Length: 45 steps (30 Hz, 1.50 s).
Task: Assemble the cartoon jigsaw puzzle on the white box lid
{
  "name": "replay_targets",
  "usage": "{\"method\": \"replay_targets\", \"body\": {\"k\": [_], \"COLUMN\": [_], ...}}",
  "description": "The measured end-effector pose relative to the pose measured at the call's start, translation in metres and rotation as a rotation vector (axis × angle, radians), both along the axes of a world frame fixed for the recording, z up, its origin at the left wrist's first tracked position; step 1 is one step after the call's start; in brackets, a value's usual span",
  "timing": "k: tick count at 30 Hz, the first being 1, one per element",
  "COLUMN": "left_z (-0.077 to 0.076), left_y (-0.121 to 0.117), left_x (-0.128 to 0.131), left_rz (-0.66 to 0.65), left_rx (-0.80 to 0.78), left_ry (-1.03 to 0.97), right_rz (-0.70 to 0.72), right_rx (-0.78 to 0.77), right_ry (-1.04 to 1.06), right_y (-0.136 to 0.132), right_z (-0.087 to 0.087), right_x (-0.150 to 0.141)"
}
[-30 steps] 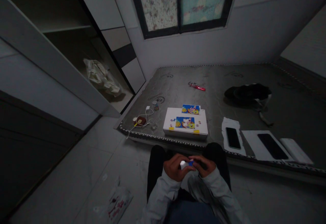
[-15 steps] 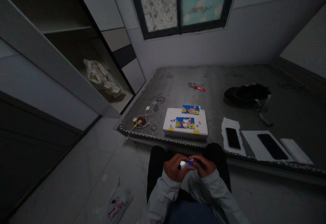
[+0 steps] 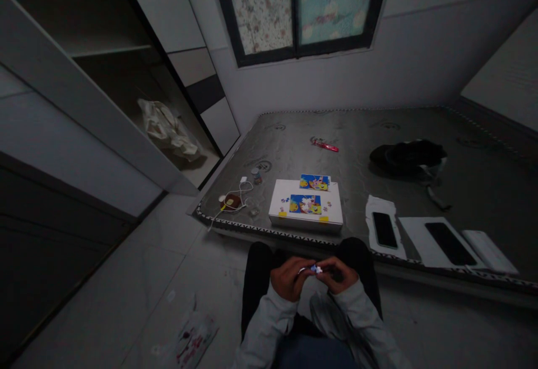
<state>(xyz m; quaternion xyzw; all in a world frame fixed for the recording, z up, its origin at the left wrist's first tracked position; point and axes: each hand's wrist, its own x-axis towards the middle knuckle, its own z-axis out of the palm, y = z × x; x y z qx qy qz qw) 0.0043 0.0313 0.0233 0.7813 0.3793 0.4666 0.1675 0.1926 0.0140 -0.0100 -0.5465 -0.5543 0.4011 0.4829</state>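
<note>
Above my lap, my left hand (image 3: 289, 277) and my right hand (image 3: 341, 275) are closed and nearly touch at the fingertips. Between them shows a small blue and pale jigsaw piece (image 3: 318, 269), pinched by both. A whitish edge also shows at my left fingers; what it belongs to is too small to tell. Beyond my knees, a white box (image 3: 275, 201) lies on the mattress. On its top is a partly filled cartoon jigsaw puzzle (image 3: 297, 204) with a white gap in its middle. Loose jigsaw pieces (image 3: 328, 205) lie on both sides, and a matching picture card (image 3: 314, 182) lies behind.
Left on the mattress (image 3: 290, 139) are a white cable (image 3: 230, 194), a brown object (image 3: 231, 202) and a small jar (image 3: 256, 176). Two phones (image 3: 384, 230) lie to the right, with a black bag (image 3: 409, 156) behind. A plastic bag (image 3: 195, 335) is on the floor.
My fingers have turned the jigsaw piece, so its pale side now shows more than its blue. Both hands stay in about the same place. The box and puzzle have not moved.
</note>
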Motion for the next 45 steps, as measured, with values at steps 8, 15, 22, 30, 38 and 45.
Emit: {"method": "replay_targets", "body": {"k": [8, 15, 22, 30, 38, 45], "left_z": [-0.003, -0.004, 0.006, 0.014, 0.014, 0.016], "left_y": [-0.001, -0.006, -0.009, -0.009, -0.01, -0.014], "left_x": [0.001, 0.004, 0.004, 0.006, 0.005, 0.006], "left_rz": [-0.005, 0.034, 0.083, 0.11, 0.099, 0.09], "left_rx": [-0.015, -0.051, -0.056, -0.004, 0.026, 0.024], "left_ry": [0.03, 0.027, 0.054, 0.032, 0.01, 0.0], "right_rz": [0.091, 0.085, 0.106, 0.073, 0.083, 0.025], "right_rx": [0.012, 0.001, 0.022, 0.059, 0.109, 0.127], "right_ry": [-0.025, 0.019, -0.013, -0.013, -0.08, -0.082], "right_y": [0.007, 0.004, 0.004, 0.003, 0.002, -0.001], "right_z": [-0.013, -0.007, 0.0, -0.001, 0.005, 0.014], "right_x": [0.007, 0.004, 0.006, 0.006, 0.006, 0.004]}}
